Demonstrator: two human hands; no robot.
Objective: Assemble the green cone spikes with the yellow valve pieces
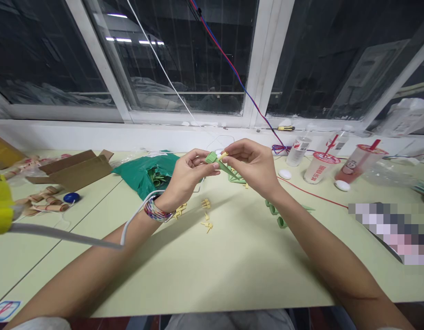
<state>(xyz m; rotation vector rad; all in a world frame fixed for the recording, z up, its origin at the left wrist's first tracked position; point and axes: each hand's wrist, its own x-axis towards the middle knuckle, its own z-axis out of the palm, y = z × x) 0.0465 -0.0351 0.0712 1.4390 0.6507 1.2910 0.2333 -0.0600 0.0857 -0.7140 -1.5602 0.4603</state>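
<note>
My left hand (pixel 188 174), with a beaded bracelet at the wrist, pinches a green tapered plastic piece (pixel 212 158) above the table. Its pointed end slants down to the right. Between the thumb and fingers of my right hand (pixel 255 164) is a small yellow plastic peg (pixel 223 156), held against or right beside the green piece's wide end; whether it is inserted I cannot tell. Below the hands lie several loose yellow pieces (pixel 207 225). More green tapered pieces (pixel 282 222) rest beside my right forearm, and others lie behind my right hand.
A green plastic bag (pixel 143 172) holding green pieces lies left of my hands. Farther left are an open cardboard box (pixel 77 169) and wooden parts with a blue ball (pixel 71 197). Drink cups (pixel 321 168) and a bottle (pixel 299 150) stand at the right. A grey cable (pixel 67 236) crosses the left foreground.
</note>
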